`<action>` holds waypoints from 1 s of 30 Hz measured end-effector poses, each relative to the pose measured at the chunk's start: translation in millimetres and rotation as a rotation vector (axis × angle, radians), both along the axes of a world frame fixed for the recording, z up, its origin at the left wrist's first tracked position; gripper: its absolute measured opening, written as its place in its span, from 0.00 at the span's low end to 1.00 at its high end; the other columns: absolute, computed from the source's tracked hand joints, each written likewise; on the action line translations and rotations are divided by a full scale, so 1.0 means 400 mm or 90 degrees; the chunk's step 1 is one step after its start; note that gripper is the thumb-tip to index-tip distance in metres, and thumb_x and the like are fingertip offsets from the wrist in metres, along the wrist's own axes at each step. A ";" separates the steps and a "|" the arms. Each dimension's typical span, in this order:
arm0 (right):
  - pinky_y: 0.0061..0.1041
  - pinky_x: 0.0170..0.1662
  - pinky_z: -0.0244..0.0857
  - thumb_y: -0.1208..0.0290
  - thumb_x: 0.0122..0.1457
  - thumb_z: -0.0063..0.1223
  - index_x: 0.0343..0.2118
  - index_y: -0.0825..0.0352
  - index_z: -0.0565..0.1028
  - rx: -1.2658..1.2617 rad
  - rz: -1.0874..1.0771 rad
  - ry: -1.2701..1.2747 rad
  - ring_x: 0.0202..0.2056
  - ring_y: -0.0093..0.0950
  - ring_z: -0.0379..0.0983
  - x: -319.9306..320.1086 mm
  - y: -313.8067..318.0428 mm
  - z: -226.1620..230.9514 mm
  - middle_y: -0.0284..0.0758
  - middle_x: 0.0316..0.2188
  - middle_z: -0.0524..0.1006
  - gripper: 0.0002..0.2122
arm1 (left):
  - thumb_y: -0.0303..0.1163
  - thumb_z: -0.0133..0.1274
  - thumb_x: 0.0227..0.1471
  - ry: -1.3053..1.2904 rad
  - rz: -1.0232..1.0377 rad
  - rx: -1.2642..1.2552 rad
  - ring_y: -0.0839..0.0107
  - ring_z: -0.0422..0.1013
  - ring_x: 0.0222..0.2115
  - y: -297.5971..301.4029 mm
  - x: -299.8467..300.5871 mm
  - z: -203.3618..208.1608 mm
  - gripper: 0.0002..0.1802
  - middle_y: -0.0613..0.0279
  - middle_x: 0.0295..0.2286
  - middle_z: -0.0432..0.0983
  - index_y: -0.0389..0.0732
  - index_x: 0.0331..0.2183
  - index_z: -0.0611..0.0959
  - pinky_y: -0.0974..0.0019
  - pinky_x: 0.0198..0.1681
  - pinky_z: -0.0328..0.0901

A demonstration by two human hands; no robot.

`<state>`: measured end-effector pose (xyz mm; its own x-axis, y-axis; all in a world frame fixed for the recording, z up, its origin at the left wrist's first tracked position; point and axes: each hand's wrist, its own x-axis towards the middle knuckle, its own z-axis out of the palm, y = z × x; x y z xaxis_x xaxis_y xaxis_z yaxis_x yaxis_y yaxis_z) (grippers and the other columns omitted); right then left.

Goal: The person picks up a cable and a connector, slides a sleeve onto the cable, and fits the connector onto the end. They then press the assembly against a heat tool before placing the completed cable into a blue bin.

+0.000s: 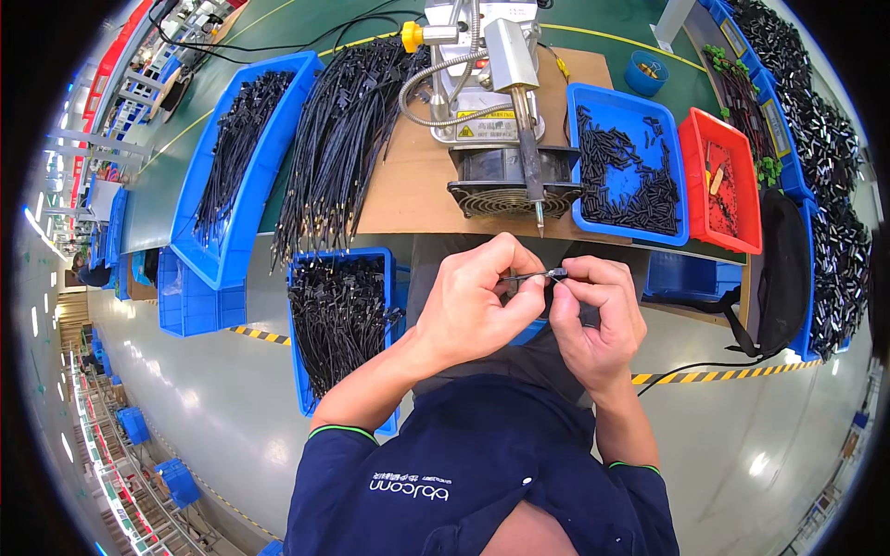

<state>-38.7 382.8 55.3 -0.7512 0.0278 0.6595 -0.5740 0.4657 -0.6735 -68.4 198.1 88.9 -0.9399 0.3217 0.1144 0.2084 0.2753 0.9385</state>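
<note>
My left hand (pixel 482 301) pinches a thin black cable (pixel 521 277) between thumb and forefinger. The cable's end points to the right, toward my right hand (pixel 601 315), whose thumb and forefinger close on a small dark connector with a silvery part (pixel 556 273). Cable end and connector meet between my fingertips; whether they are joined is too small to tell. Both hands are held in front of the bench edge. Just above them, the pointed metal tip of a hot tool (pixel 540 215) hangs from a bench machine (pixel 473 97) with a black fan (pixel 512 181).
A blue tray of small black sleeves (pixel 630 171) and a red tray (pixel 721 181) with a tool stand right of the machine. Bundled black cables (pixel 348 139) lie to its left, beside a long blue bin (pixel 243 167). Another cable-filled blue bin (pixel 341 320) stands below the bench.
</note>
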 end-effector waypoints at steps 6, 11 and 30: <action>0.33 0.38 0.76 0.86 0.53 0.68 0.36 0.71 0.76 0.002 -0.021 0.026 0.36 0.39 0.80 -0.007 -0.013 -0.009 0.45 0.40 0.83 0.11 | 0.20 0.61 0.55 0.014 0.013 -0.005 0.86 0.69 0.24 0.001 -0.004 -0.001 0.03 0.62 0.30 0.84 0.33 0.33 0.82 0.76 0.24 0.63; 0.33 0.37 0.77 0.87 0.52 0.68 0.35 0.71 0.75 -0.004 -0.045 0.046 0.36 0.40 0.81 -0.012 -0.025 -0.026 0.45 0.40 0.83 0.12 | 0.20 0.61 0.55 0.044 0.015 -0.022 0.84 0.69 0.23 0.001 -0.011 -0.003 0.03 0.62 0.30 0.84 0.34 0.33 0.82 0.74 0.23 0.62; 0.32 0.36 0.77 0.88 0.50 0.68 0.33 0.71 0.75 0.021 -0.086 0.054 0.35 0.39 0.81 -0.045 -0.051 -0.004 0.44 0.39 0.83 0.12 | 0.21 0.62 0.55 0.091 0.020 -0.075 0.84 0.70 0.23 -0.009 -0.051 0.019 0.04 0.63 0.28 0.84 0.34 0.32 0.81 0.74 0.24 0.64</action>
